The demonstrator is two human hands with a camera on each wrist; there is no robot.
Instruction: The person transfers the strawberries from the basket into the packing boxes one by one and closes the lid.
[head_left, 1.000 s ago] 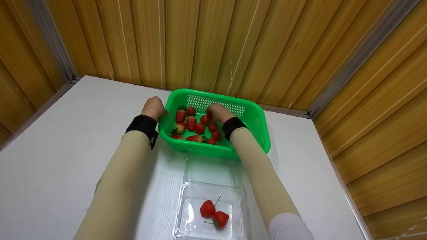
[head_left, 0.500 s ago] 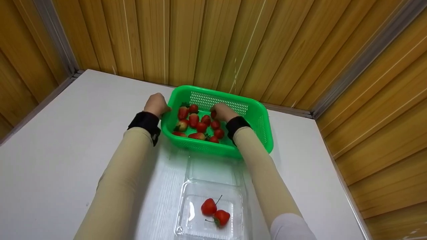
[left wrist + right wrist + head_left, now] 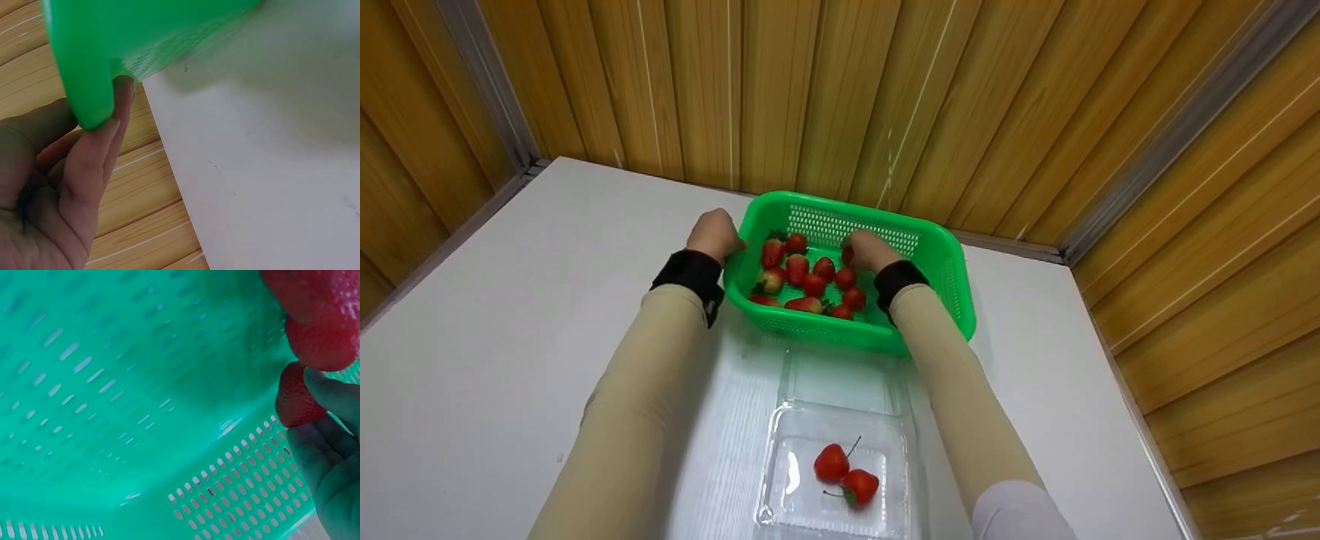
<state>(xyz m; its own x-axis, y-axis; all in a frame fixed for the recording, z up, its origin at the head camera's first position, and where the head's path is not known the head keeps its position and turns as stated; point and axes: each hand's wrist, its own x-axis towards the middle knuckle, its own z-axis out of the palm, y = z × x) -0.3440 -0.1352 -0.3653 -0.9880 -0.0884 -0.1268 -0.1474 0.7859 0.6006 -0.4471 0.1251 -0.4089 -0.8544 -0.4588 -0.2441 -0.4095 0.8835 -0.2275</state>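
Note:
A green plastic basket (image 3: pixel 930 300) with perforated walls stands at the back of the table, with several strawberries (image 3: pixel 797 268) lying mostly in its left half. My left hand (image 3: pixel 714 234) pinches the basket's left rim; in the left wrist view the thumb and fingers (image 3: pixel 84 169) close on the green edge. Inside the basket, my right hand (image 3: pixel 871 250) holds one strawberry (image 3: pixel 297 395) between thumb and fingertips, as the right wrist view shows. Other strawberries (image 3: pixel 320 343) sit right beside the held one.
Nearer the body, a clear plastic box (image 3: pixel 802 517) lies with its lid (image 3: pixel 840 382) folded back toward the basket. Two strawberries (image 3: pixel 832 463) with stems are in it. A wood-patterned wall (image 3: pixel 840 97) rises behind the white table (image 3: pixel 510 322).
The right hand has moved slightly right within the basket, pinching a strawberry, and more of the berries to its left show. The left hand keeps its grip on the rim.

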